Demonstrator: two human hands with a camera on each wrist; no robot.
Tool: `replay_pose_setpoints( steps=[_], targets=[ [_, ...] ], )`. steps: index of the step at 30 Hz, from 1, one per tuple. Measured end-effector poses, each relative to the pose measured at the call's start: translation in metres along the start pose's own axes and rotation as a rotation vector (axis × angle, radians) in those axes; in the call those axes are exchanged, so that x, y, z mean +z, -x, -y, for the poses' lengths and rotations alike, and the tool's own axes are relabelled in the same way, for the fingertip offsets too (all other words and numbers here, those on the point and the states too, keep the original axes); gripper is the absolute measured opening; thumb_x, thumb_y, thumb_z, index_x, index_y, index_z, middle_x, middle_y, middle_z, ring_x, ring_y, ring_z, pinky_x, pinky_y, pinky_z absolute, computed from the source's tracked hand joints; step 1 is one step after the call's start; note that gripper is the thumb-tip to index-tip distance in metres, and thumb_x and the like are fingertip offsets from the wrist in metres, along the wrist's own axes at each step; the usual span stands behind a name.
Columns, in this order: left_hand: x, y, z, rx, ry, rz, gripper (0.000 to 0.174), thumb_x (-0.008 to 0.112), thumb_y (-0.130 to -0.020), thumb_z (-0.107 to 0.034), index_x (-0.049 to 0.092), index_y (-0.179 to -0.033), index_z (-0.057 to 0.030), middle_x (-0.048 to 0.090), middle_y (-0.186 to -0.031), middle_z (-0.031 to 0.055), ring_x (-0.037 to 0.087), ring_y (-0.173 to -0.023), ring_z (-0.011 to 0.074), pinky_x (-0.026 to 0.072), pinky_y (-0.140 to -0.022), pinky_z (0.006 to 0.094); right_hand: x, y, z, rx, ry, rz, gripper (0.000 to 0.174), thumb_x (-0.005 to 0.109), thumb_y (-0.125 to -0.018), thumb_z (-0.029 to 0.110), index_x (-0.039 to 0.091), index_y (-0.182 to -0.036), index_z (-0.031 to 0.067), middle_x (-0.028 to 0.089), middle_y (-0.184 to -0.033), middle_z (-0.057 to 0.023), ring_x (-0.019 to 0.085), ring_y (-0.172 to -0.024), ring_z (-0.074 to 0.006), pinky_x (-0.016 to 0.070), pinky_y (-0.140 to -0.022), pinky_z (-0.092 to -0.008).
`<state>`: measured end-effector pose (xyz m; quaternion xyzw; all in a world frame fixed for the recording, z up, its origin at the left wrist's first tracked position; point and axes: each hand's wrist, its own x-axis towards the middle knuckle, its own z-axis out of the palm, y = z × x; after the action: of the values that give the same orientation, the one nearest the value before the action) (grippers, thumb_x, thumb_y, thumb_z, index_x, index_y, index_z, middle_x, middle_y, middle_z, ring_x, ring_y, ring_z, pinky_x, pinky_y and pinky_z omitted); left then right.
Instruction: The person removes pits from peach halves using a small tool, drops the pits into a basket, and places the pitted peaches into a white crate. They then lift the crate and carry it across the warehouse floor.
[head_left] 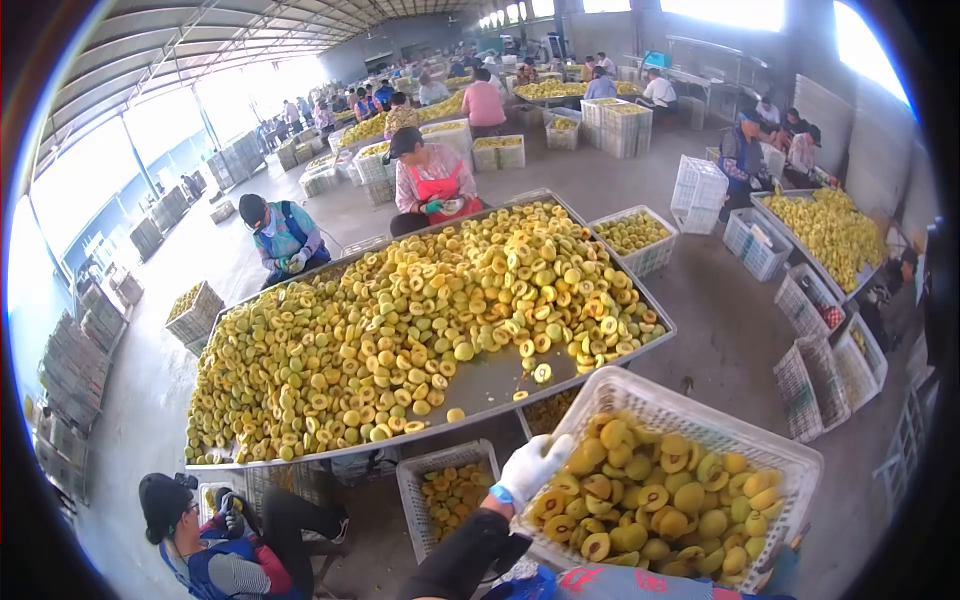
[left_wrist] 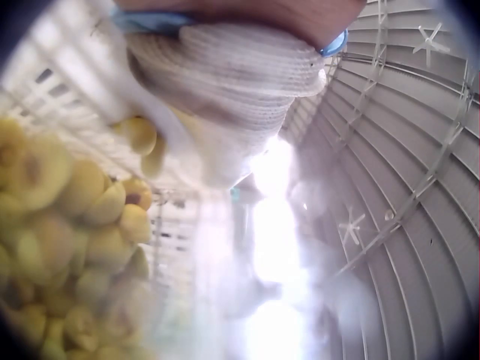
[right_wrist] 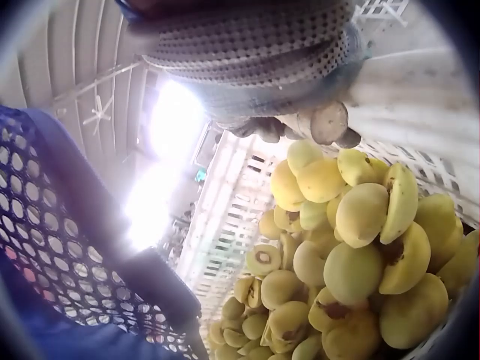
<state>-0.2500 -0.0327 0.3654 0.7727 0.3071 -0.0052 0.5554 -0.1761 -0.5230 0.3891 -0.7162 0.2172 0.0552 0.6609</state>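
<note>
A white plastic crate point(head_left: 800, 455) full of yellow halved fruit point(head_left: 655, 500) is tilted in front of the body, beside the large fruit-covered table point(head_left: 480, 398). My left hand point(head_left: 535, 468), in a white glove with a blue band at the wrist, grips the crate's left rim; the left wrist view shows the same glove point(left_wrist: 225, 90) over the rim. In the right wrist view my gloved right hand point(right_wrist: 255, 67) grips the opposite side, its fingertips point(right_wrist: 262, 129) showing inside above the fruit point(right_wrist: 352, 274). The head view barely shows that hand.
A person point(head_left: 215, 545) sits at the lower left, and two more point(head_left: 285, 240) point(head_left: 435, 185) work across the table. Below its near edge stands another crate point(head_left: 405, 490) of fruit. Stacked crates point(head_left: 810, 390) and a second fruit table point(head_left: 825, 235) are on the right.
</note>
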Motion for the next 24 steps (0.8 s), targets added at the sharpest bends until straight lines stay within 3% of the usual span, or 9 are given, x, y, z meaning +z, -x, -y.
replay_pose_setpoints(
  steps=[3,6,7,9,13,17,19,21,24],
  targets=[
    [-0.045,-0.033,0.041,-0.063,0.103,-0.212,0.062,0.06,-0.093,-0.055,0.067,-0.118,0.0007,0.073,-0.107,0.0183,0.068,-0.104,0.0271,0.0492,-0.094,0.0358,0.08,-0.035,0.026,-0.018,0.031,0.106,0.014,0.051,-0.085,0.005,0.06,-0.096,0.0075,0.061,-0.074,-0.0032,0.058,-0.056,-0.0118,0.0471,-0.047,-0.0295],
    [-0.098,-0.052,0.057,-0.21,0.446,-0.339,0.048,0.064,-0.096,-0.043,0.07,-0.107,0.0028,0.067,-0.082,0.0009,0.06,-0.069,0.007,0.0494,-0.063,0.025,0.17,-0.08,0.039,0.022,0.112,0.256,0.014,0.05,-0.085,0.004,0.06,-0.094,0.0078,0.061,-0.074,-0.0036,0.058,-0.056,-0.0119,0.0473,-0.046,-0.0296],
    [-0.106,-0.074,0.109,-0.123,0.401,-0.456,0.046,0.064,-0.096,-0.043,0.069,-0.103,0.0023,0.067,-0.081,0.0014,0.06,-0.063,0.0088,0.0485,-0.056,0.0262,0.201,-0.097,0.036,-0.018,0.228,0.305,0.011,0.052,-0.085,0.005,0.06,-0.092,0.0082,0.059,-0.07,-0.003,0.056,-0.054,-0.0127,0.0453,-0.045,-0.0292],
    [-0.132,-0.085,0.141,-0.274,0.589,-0.547,0.041,0.062,-0.098,-0.041,0.066,-0.099,-0.0001,0.066,-0.079,0.0035,0.059,-0.052,0.0116,0.0439,-0.044,0.0246,0.283,-0.105,0.044,0.015,0.266,0.362,0.009,0.061,-0.084,0.005,0.062,-0.092,0.0094,0.059,-0.075,0.0012,0.053,-0.059,-0.0099,0.0453,-0.052,-0.0287],
    [-0.169,-0.11,0.21,-0.359,0.672,-0.753,0.042,0.064,-0.097,-0.042,0.065,-0.096,0.0002,0.067,-0.078,0.0052,0.058,-0.051,0.0107,0.0423,-0.041,0.0243,0.414,-0.136,0.017,0.059,0.424,0.488,0.004,0.062,-0.087,0.01,0.061,-0.086,0.0065,0.058,-0.066,-0.0039,0.054,-0.052,-0.0141,0.0433,-0.046,-0.0304],
    [-0.195,-0.125,0.226,-0.335,0.621,-0.833,0.039,0.063,-0.099,-0.037,0.065,-0.105,0.0015,0.067,-0.081,0.0051,0.058,-0.05,0.0113,0.0448,-0.043,0.0241,0.481,-0.186,-0.044,0.16,0.417,0.52,0.007,0.063,-0.088,0.012,0.061,-0.085,0.0055,0.057,-0.063,-0.0051,0.053,-0.049,-0.0159,0.0426,-0.042,-0.0325],
    [-0.221,-0.12,0.249,-0.257,0.828,-0.82,0.034,0.062,-0.099,-0.03,0.061,-0.123,-0.0053,0.068,-0.094,0.0027,0.062,-0.074,0.0124,0.0505,-0.064,0.028,0.496,-0.186,-0.057,0.248,0.409,0.454,0.009,0.063,-0.088,0.013,0.061,-0.084,0.0049,0.057,-0.062,-0.0054,0.053,-0.047,-0.0167,0.0427,-0.041,-0.0337],
    [-0.239,-0.087,0.166,-0.158,1.035,-1.019,0.041,0.063,-0.098,-0.031,0.054,-0.133,-0.0107,0.067,-0.109,0.0026,0.06,-0.09,0.0135,0.0491,-0.077,0.0334,0.502,-0.19,-0.057,0.279,0.438,0.465,0.01,0.062,-0.09,0.014,0.061,-0.084,0.0055,0.056,-0.061,-0.005,0.051,-0.046,-0.0168,0.043,-0.041,-0.034],
    [-0.195,-0.01,0.287,-0.443,1.2,-1.294,0.05,0.061,-0.098,-0.038,0.048,-0.139,-0.0139,0.063,-0.123,0.0069,0.059,-0.108,0.0206,0.0486,-0.091,0.0389,0.521,-0.18,-0.031,0.312,0.447,0.474,0.011,0.063,-0.092,0.015,0.059,-0.085,0.0073,0.054,-0.061,-0.0032,0.05,-0.046,-0.0154,0.041,-0.04,-0.0335]
  ],
)
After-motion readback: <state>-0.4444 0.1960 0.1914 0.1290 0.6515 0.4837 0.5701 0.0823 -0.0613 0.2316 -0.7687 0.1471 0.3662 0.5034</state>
